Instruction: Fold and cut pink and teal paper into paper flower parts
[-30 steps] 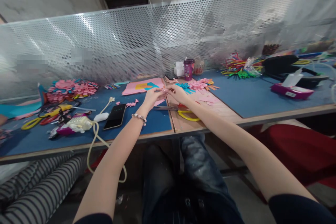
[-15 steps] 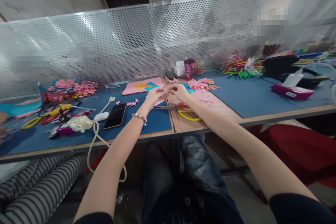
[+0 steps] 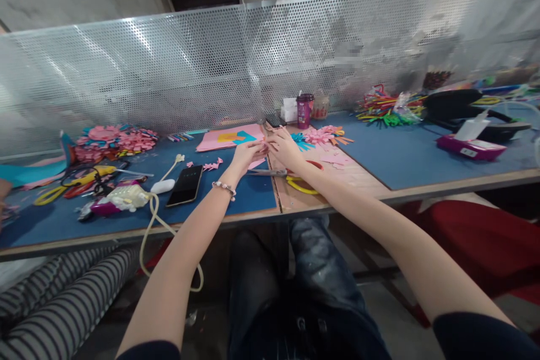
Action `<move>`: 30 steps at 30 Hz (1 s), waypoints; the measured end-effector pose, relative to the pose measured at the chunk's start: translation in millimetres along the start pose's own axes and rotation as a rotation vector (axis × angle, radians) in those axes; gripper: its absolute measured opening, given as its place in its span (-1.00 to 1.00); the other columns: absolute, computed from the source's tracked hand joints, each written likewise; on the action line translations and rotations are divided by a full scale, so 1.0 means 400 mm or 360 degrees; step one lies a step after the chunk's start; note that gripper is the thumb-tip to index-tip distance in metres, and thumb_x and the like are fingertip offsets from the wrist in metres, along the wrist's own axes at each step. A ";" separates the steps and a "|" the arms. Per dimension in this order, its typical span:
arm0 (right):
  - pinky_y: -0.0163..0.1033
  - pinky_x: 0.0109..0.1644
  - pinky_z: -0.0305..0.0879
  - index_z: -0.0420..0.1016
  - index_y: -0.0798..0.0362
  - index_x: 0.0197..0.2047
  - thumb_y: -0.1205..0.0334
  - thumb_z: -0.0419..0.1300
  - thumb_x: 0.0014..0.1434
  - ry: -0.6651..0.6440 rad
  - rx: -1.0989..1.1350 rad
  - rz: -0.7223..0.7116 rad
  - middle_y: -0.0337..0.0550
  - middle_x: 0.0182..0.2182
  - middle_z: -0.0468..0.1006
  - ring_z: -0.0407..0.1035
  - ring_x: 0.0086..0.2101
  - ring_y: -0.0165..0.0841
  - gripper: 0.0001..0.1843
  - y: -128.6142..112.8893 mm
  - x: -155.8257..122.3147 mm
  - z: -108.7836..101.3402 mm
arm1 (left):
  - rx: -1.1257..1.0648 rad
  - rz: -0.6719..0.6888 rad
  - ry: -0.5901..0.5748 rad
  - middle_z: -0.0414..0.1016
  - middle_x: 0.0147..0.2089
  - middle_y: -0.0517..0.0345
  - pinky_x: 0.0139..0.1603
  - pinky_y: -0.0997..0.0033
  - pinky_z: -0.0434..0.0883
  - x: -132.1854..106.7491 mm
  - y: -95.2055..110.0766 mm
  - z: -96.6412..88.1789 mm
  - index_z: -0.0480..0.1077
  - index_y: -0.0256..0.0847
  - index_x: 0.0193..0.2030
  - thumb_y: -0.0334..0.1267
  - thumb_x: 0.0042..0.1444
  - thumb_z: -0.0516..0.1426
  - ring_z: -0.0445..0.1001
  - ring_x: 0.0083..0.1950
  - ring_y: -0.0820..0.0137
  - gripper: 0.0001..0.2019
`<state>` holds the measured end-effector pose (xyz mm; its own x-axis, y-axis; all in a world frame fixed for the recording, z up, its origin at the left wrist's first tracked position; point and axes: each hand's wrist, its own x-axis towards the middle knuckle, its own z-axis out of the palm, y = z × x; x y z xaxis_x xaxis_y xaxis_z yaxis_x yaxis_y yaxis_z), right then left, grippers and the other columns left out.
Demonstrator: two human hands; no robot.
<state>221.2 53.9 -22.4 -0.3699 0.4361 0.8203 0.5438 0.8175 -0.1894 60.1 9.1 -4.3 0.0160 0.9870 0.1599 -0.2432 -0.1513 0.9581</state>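
My left hand point(image 3: 246, 156) and my right hand point(image 3: 285, 148) meet above the table's middle, fingers pinched together on a small pink paper piece point(image 3: 265, 148) held between them. A beaded bracelet sits on my left wrist. Just below the hands lie scissors with yellow and red handles point(image 3: 295, 179) on the wooden strip. A sheet of pink paper with blue and yellow cutouts point(image 3: 231, 138) lies beyond the hands. Pink paper scraps point(image 3: 211, 166) rest to the left of my left hand.
A black phone point(image 3: 185, 185), a glue gun with cord point(image 3: 120, 200) and pink paper flowers point(image 3: 113, 140) lie at left. A purple cup point(image 3: 302, 111), more paper flowers point(image 3: 323, 135), coloured strips point(image 3: 386, 107) and a pink box point(image 3: 470, 147) sit at right. A perforated metal screen point(image 3: 211, 67) backs the table. Striped trouser legs of another person point(image 3: 54, 298) show at lower left.
Both hands stay pinched on the pink piece; my right hand has shifted slightly toward the left hand and its fingers have lifted a little.
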 end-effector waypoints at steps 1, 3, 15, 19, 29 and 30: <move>0.02 0.15 0.27 0.56 0.06 -0.21 0.28 0.10 0.31 0.0031 0.0036 0.0030 0.00 -0.21 0.50 0.34 -0.06 -0.16 -0.81 0.002 0.002 0.002 | 0.0011 0.0004 -0.0015 0.60 -0.35 0.00 0.07 0.15 0.50 -0.001 0.000 0.001 0.51 -0.35 -0.28 -0.42 -0.07 0.35 0.63 -0.29 0.31 -0.81; -0.02 0.10 0.30 0.54 0.07 -0.23 0.28 0.13 0.28 0.0079 0.0110 0.0113 -0.02 -0.24 0.48 0.35 -0.11 -0.18 -0.84 0.006 0.003 0.005 | 0.0013 0.0018 -0.0048 0.60 -0.35 0.01 0.07 0.15 0.50 -0.002 0.001 0.002 0.51 -0.36 -0.28 -0.41 -0.08 0.36 0.63 -0.28 0.30 -0.80; 0.09 0.19 0.17 0.54 0.06 -0.16 0.28 0.05 0.34 -0.0034 -0.0139 -0.0083 0.06 -0.16 0.50 0.30 0.00 -0.09 -0.77 -0.017 -0.004 -0.017 | -0.0025 0.0117 -0.0089 0.49 -0.45 0.16 0.01 0.15 0.53 0.011 -0.010 -0.008 0.40 -0.29 -0.42 -0.25 -0.11 0.34 0.60 -0.33 0.32 -0.77; 0.03 0.14 0.21 0.55 0.06 -0.12 0.30 0.02 0.36 -0.0065 -0.0309 -0.0228 0.04 -0.15 0.50 0.29 0.00 -0.12 -0.74 -0.026 -0.010 -0.023 | -0.0045 0.0104 -0.0046 0.54 -0.39 0.11 -0.05 0.17 0.54 0.018 -0.012 -0.017 0.43 -0.29 -0.36 -0.24 -0.12 0.34 0.60 -0.33 0.30 -0.76; -0.04 0.02 0.24 0.55 0.12 -0.06 0.30 0.05 0.37 -0.0169 -0.0534 -0.0377 0.07 -0.12 0.50 0.28 -0.07 -0.14 -0.75 -0.040 -0.017 -0.031 | -0.0236 0.0136 -0.0034 0.51 -0.44 0.16 0.02 0.15 0.52 0.022 -0.011 -0.017 0.41 -0.28 -0.43 -0.33 -0.16 0.33 0.54 -0.38 0.41 -0.81; -0.04 0.02 0.24 0.55 0.11 -0.06 0.30 0.04 0.37 -0.0179 -0.0536 -0.0374 0.07 -0.13 0.50 0.28 -0.07 -0.14 -0.74 -0.043 -0.017 -0.033 | -0.0247 0.0138 -0.0036 0.50 -0.44 0.16 0.03 0.14 0.52 0.022 -0.010 -0.016 0.41 -0.28 -0.43 -0.33 -0.15 0.33 0.54 -0.37 0.42 -0.81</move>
<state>224.3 31.9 -17.5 -0.5828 0.3060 0.7528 0.6436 0.7394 0.1977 54.9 18.9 -8.5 0.0102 0.9689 0.2472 -0.3911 -0.2237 0.8927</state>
